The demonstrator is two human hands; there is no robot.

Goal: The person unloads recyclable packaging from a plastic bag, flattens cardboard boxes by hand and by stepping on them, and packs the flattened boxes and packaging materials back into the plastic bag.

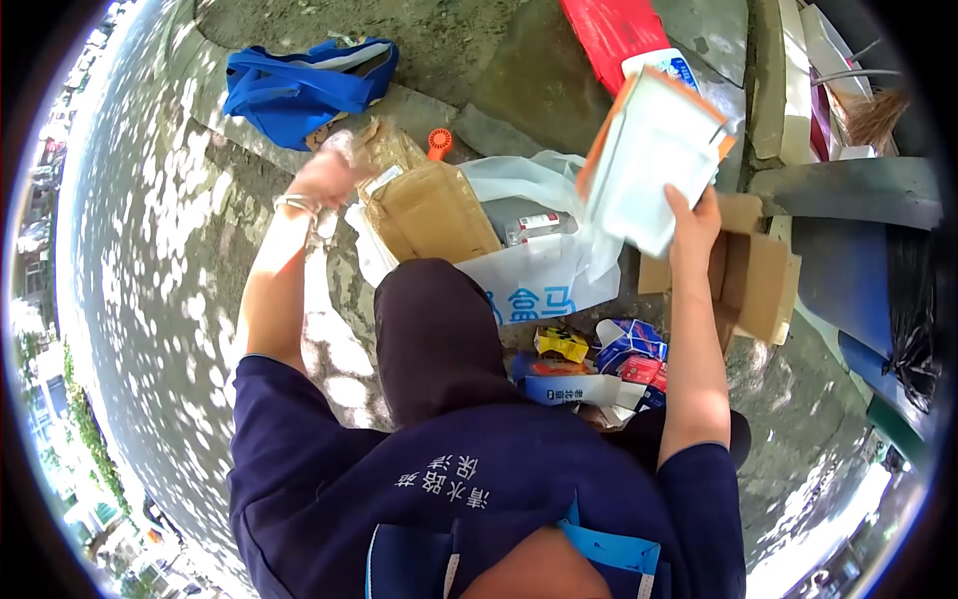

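My right hand [696,228] grips the lower edge of an opened cardboard box [644,185], white inside with orange edges and slightly blurred. My left hand [327,180] is smeared by motion beside a flattened brown carton [429,212], so its fingers cannot be made out. That carton lies partly in a white plastic bag [559,278] with blue lettering. Inside the bag's opening shows a clear plastic bottle [534,228] with a red and white label. An orange round-headed object [439,142] sticks up behind the carton.
A blue cloth bag [304,95] lies at the upper left, a red bag [616,40] at the top. An open brown box [753,285] stands right of my right arm. Crumpled packaging [629,344] lies near my legs. A blue bin [843,285] with a black liner borders the right.
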